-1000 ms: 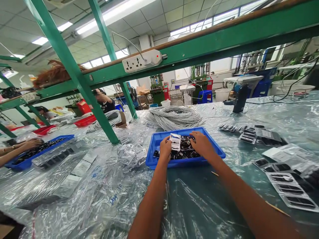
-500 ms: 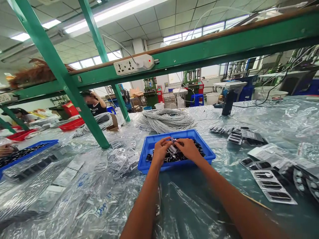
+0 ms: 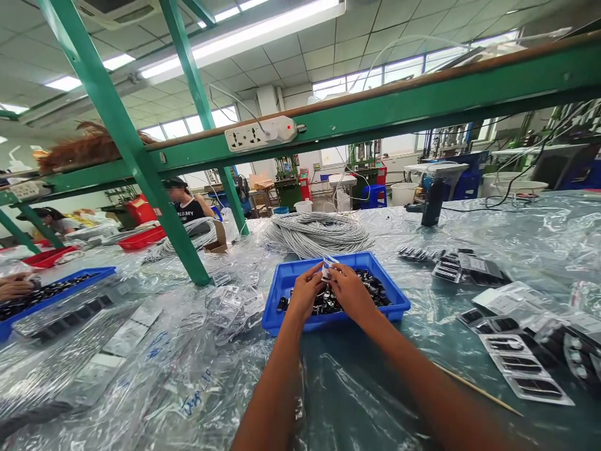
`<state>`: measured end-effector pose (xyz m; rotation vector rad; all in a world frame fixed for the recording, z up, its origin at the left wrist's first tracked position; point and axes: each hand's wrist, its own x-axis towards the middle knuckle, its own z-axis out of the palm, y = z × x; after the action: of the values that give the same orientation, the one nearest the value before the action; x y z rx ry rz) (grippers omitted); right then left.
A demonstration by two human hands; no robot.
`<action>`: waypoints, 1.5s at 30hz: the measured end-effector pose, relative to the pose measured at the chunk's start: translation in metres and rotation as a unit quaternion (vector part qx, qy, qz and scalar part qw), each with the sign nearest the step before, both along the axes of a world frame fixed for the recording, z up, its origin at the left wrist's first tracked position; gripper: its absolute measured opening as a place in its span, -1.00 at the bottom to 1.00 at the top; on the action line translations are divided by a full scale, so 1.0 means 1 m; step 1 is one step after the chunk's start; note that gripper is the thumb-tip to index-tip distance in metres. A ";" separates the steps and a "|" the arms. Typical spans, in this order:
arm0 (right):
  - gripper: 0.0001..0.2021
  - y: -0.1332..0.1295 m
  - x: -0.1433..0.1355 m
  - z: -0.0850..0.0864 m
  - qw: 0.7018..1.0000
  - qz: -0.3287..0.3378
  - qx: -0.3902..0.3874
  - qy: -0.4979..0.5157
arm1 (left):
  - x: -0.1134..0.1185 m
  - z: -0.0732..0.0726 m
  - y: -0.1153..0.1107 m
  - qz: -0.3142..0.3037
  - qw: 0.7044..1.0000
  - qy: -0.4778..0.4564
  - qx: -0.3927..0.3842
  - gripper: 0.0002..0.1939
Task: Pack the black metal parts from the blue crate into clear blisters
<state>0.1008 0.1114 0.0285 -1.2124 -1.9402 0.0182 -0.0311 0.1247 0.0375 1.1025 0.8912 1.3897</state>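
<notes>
Both hands meet over a blue plastic tray [image 3: 399, 307] that holds many small black pieces [image 3: 375, 288]. My left hand [image 3: 306, 293] is closed, its fingertips pinching the lower left side of a small clear plastic bag [image 3: 327, 266]. From the other side my right hand [image 3: 350, 289] grips the same bag, thumb and fingers bent together. White and a bit of blue show on the bag. What is inside it is too small to make out, and the fingers cover part of it.
Clear plastic bags [image 3: 235, 307] lie left of the tray, and a coil of grey cable [image 3: 319, 233] behind it. Blister packs [image 3: 526, 369] and a thin wooden stick [image 3: 479, 389] are on the right. A green post [image 3: 176, 232] stands at left; co-workers sit beyond.
The bag now stands up higher between my fingertips, and my right hand has turned further over it. The whole view has shifted slightly.
</notes>
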 end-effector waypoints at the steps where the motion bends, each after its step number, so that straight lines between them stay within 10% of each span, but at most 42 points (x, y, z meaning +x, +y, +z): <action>1: -0.67 0.001 0.002 -0.001 1.000 -0.001 0.002 0.009 | 0.000 0.001 0.000 -0.009 1.000 0.002 0.004 -0.50; 13: -0.84 0.003 0.004 0.000 0.970 0.037 -0.075 0.227 | 0.003 0.007 -0.002 0.135 0.940 0.285 0.128 -0.72; 19: -0.76 0.008 0.013 0.017 0.972 0.042 -0.047 0.226 | -0.042 0.027 0.008 0.309 0.904 0.290 0.052 -0.67; 22: -0.74 -0.005 0.022 0.041 0.988 0.048 0.003 0.149 | -0.084 0.039 0.007 0.549 0.806 0.219 0.028 -0.61; 26: -0.80 -0.051 0.053 0.050 0.989 0.033 -0.105 -0.103 | -0.125 0.059 0.006 0.684 0.711 0.157 0.046 -0.42; 31: -0.83 -0.128 0.099 -0.007 0.907 -0.127 -0.183 -0.357 | -0.091 0.073 0.009 0.604 0.764 0.162 0.159 -0.53; 34: -0.79 -0.159 0.123 -0.027 0.904 -0.108 -0.141 -0.390 | -0.040 0.074 0.000 0.498 0.812 0.191 0.236 -0.63; 36: -0.81 -0.171 0.141 -0.023 0.909 -0.112 -0.162 -0.368 | -0.006 0.072 -0.012 0.411 0.844 0.207 0.277 -0.71; 40: -0.77 -0.180 0.177 0.000 0.864 -0.335 -0.245 -0.285 | 0.044 0.057 -0.048 0.237 0.893 0.229 0.307 -0.80; 45: -0.85 -0.180 0.197 0.012 0.841 -0.365 -0.284 -0.280 | 0.058 0.008 -0.090 0.072 0.864 0.335 0.370 -0.82</action>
<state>0.2978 -0.0681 0.0408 -2.5393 -1.8480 -0.1925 0.0273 0.0349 0.0456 2.2440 0.9414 1.5346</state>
